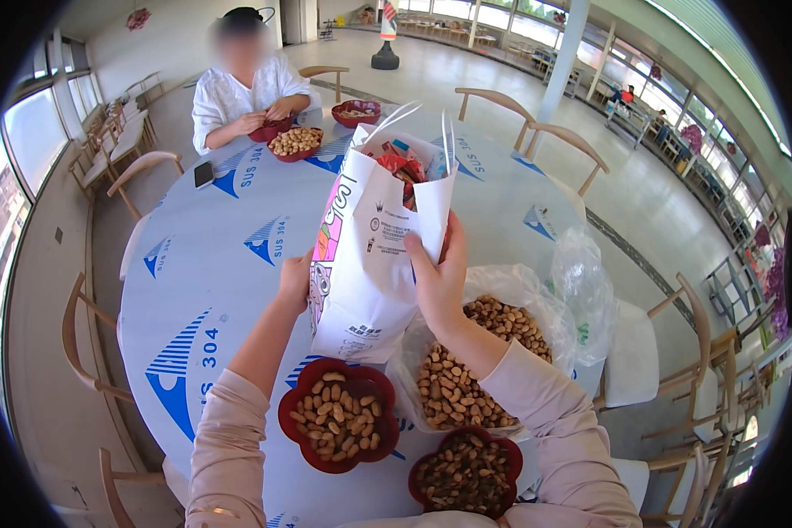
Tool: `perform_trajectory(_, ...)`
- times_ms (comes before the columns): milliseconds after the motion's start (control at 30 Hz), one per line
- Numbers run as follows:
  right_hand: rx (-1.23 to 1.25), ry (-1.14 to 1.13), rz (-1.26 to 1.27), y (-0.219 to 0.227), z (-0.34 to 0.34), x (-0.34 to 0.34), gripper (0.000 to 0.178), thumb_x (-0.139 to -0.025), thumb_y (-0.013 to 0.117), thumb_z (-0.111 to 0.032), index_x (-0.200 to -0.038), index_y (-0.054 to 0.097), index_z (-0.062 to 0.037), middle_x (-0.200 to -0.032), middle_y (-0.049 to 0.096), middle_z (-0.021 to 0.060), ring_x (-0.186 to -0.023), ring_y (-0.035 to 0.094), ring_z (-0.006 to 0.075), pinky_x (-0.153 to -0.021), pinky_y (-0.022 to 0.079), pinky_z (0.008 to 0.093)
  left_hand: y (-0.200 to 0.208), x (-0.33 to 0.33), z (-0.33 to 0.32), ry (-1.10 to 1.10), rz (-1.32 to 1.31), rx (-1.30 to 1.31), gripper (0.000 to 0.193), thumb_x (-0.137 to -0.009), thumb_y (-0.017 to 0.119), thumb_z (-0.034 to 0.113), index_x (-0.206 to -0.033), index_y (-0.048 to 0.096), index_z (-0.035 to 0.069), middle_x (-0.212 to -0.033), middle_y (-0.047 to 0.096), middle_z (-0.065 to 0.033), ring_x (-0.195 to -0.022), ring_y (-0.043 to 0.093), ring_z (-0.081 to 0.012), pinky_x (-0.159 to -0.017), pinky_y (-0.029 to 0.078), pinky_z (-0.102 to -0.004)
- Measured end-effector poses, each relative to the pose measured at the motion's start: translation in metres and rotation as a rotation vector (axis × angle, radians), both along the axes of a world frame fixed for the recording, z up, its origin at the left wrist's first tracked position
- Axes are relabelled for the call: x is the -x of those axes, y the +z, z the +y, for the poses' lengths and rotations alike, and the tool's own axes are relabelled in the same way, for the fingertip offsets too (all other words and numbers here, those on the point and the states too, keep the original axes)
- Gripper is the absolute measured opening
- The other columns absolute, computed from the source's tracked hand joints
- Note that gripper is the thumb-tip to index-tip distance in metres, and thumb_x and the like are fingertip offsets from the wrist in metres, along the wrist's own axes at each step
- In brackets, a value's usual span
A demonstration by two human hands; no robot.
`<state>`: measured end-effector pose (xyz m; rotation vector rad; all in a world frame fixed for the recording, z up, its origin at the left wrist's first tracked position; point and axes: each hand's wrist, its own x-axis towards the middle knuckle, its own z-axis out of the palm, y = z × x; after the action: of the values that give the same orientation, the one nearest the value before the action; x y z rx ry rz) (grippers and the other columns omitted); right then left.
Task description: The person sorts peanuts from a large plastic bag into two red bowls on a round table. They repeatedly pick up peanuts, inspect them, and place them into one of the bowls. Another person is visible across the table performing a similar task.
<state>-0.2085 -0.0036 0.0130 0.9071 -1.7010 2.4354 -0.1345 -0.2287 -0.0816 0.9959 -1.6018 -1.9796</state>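
Observation:
A white paper carrier bag (pixel 374 264) with a colourful printed side stands tilted over the table between my two hands. My left hand (pixel 297 280) grips its left side, its fingertips hidden behind the bag. On the right side my right hand (pixel 440 273) presses the bag, thumb on the front and fingers around the edge. Red wrappers (pixel 403 165) show in the open top. Just below the bag sits a red flower-shaped bowl (pixel 389 380) of peanuts. Under my right forearm lies a clear plastic bag (pixel 405 374) full of peanuts (pixel 466 387).
A second red bowl (pixel 514 459) holding darker pieces stands at the near edge. Across the round table (pixel 211 326) a person (pixel 251 97) works over red bowls, one heaped with peanuts (pixel 295 141). A phone (pixel 204 174) lies at left, a crumpled clear bag (pixel 580 290) at right. Chairs (pixel 79 334) ring the table.

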Motion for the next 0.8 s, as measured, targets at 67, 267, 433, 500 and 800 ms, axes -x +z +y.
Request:
perform_trajectory(67, -0.105, -0.019, -0.010, 0.002, 0.004, 0.007, 0.043, -0.104, 0.061, -0.015, -0.139, 0.046, 0.0026, -0.125, 0.062, 0.0169, -0.112, 0.062, 0.0212, -0.094, 0.050, 0.0338, -0.009, -0.008, -0.005, -0.116, -0.190, 0.001, 0.047, -0.104, 0.056, 0.041, -0.088, 0.069, -0.001, -0.075, 0.069, -0.0061, -0.053, 0.057, -0.0111, -0.043, 0.039, -0.0289)
perform_trajectory(267, -0.257, -0.272, -0.013, 0.002, -0.001, 0.015, 0.032, -0.108, 0.057, -0.024, -0.097, 0.067, 0.0041, -0.062, 0.051, 0.0033, -0.056, 0.043, 0.0122, -0.055, 0.037, 0.0341, -0.017, -0.025, -0.032, -0.483, -0.287, -0.483, 0.028, -0.103, 0.056, 0.032, -0.098, 0.071, 0.009, -0.083, 0.071, -0.0033, -0.061, 0.066, -0.0096, -0.050, 0.053, -0.0265)
perform_trajectory(433, -0.166, -0.260, 0.102, 0.023, -0.012, 0.010, 0.030, -0.107, 0.057, -0.025, -0.106, 0.069, 0.0029, -0.063, 0.053, 0.0083, -0.055, 0.044, 0.0141, -0.054, 0.038, 0.0343, -0.001, -0.019, 0.004, -0.291, -0.131, -0.478, 0.050, -0.106, 0.049, 0.043, -0.129, 0.063, 0.000, -0.121, 0.072, -0.0153, -0.101, 0.075, -0.0239, -0.083, 0.063, -0.0419)
perform_trajectory(500, -0.115, -0.259, 0.171, 0.038, -0.011, 0.014, 0.030, -0.107, 0.057, -0.024, -0.108, 0.069, 0.0029, -0.063, 0.054, 0.0102, -0.054, 0.044, 0.0148, -0.054, 0.038, 0.0350, 0.027, -0.015, 0.015, -0.308, -0.062, -0.473, 0.055, -0.107, 0.047, 0.043, -0.137, 0.058, -0.002, -0.131, 0.068, -0.0176, -0.110, 0.072, -0.0265, -0.093, 0.060, -0.0467)
perform_trajectory(800, 0.115, -0.531, 0.387, 0.129, 0.039, 0.149, 0.033, -0.103, 0.060, -0.025, -0.094, 0.071, 0.0046, -0.066, 0.064, 0.0122, -0.058, 0.053, 0.0177, -0.061, 0.046, 0.0370, 0.109, 0.145, 0.034, -0.269, 0.096, -0.357, 0.030, -0.103, 0.062, 0.036, -0.104, 0.071, 0.008, -0.092, 0.073, -0.0034, -0.076, 0.069, -0.0116, -0.074, 0.061, -0.0322)
